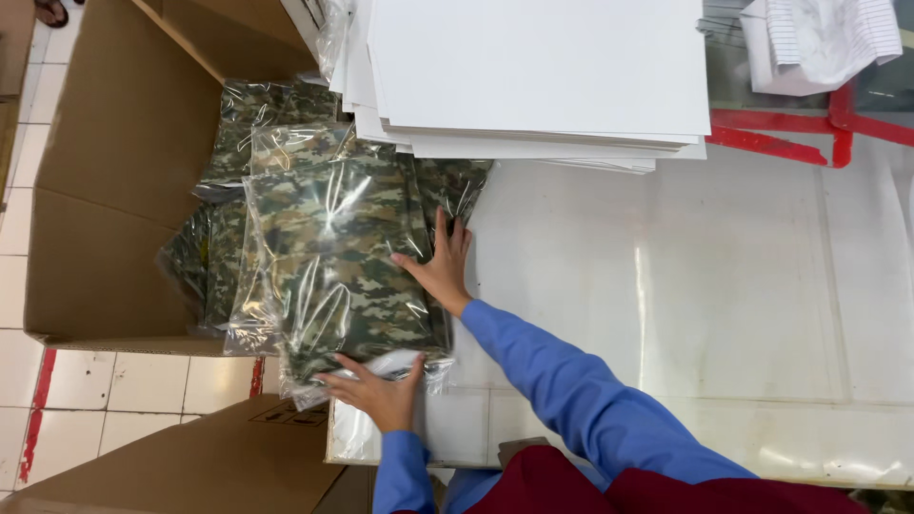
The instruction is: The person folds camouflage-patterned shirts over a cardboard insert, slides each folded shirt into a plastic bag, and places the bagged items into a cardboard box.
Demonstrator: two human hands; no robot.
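A white table [724, 314] filled most of the view, with an open cardboard box [124, 181] standing on the tiled floor beside its left edge. A stack of white boards [543, 76] sat at the table's far side. At the near left corner lay a pile of camouflage garments sealed in clear bags [333, 257], part on the table and part leaning over into the box, where more bags [214, 257] were already stacked. A person in blue sleeves leaned over the pile. The right hand [440, 268] lay flat against the pile's right side, fingers spread, pressing rather than gripping. The left hand [376, 392] curled around the near end, fingers closed on the plastic edge. To handle such a slippery pile well, I judged both hands should squeeze evenly from the sides and keep the bags square so none slid out.
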